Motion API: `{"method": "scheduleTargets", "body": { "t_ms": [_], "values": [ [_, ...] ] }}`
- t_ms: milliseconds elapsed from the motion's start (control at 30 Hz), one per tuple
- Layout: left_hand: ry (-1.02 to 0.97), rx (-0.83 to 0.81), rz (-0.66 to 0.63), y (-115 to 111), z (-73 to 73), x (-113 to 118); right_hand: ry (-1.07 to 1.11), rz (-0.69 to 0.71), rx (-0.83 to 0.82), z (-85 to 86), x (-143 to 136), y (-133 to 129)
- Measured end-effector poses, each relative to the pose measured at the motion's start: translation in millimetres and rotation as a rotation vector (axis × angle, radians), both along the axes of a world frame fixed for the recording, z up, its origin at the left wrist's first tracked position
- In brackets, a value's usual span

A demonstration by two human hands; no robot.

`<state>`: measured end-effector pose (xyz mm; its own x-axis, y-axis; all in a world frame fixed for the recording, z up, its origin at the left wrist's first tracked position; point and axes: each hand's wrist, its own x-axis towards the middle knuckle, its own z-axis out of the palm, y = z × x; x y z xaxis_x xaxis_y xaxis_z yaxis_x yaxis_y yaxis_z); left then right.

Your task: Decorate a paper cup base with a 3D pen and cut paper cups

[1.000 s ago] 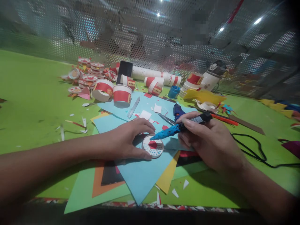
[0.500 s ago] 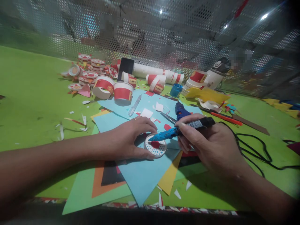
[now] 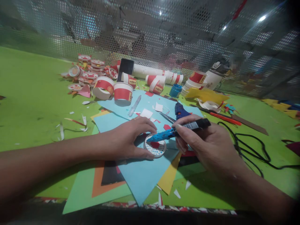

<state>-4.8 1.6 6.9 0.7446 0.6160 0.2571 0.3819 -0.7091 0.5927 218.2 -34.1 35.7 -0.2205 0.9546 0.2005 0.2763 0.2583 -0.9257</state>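
A small white disc [image 3: 160, 152], which looks like the cut bottom of a paper cup, lies on light blue paper [image 3: 138, 178]. Blue dots cover much of it, with a red patch in the middle. My left hand [image 3: 131, 137] holds the disc by its left edge, thumb below and fingers above. In my right hand [image 3: 203, 140] is a marker pen [image 3: 171, 133] with a blue-smeared front and black end, its tip on the disc's upper left. Just beyond the right hand are a dark blue glue gun [image 3: 181, 110] and a pointed grey tool [image 3: 167, 117].
Paper cups [image 3: 123, 93] and an ink jar [image 3: 175, 90] stand behind the paper. Decorated discs [image 3: 90, 76] pile up at back left. An orange-handled tool [image 3: 225, 118] and a black cable [image 3: 253, 153] lie right. A perforated metal screen [image 3: 150, 37] closes the back.
The marker has shifted slightly left and its tip now meets the disc's upper left. My left hand keeps the disc in place.
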Motion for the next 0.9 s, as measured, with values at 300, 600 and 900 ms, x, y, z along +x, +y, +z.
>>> {"method": "scheduleTargets", "body": {
  "t_ms": [300,600,900],
  "values": [
    [-0.016,0.011,-0.003,1.3,0.2,1.0,-0.015,-0.017,-0.013,-0.9,-2.2,0.5],
    [-0.023,0.012,-0.018,0.7,-0.2,-0.7,0.02,-0.005,-0.044,-2.3,-1.4,2.3],
    [-0.008,0.004,-0.005,0.1,1.8,0.4,-0.003,-0.006,-0.028,-1.7,-1.2,1.8]
  ]
}}
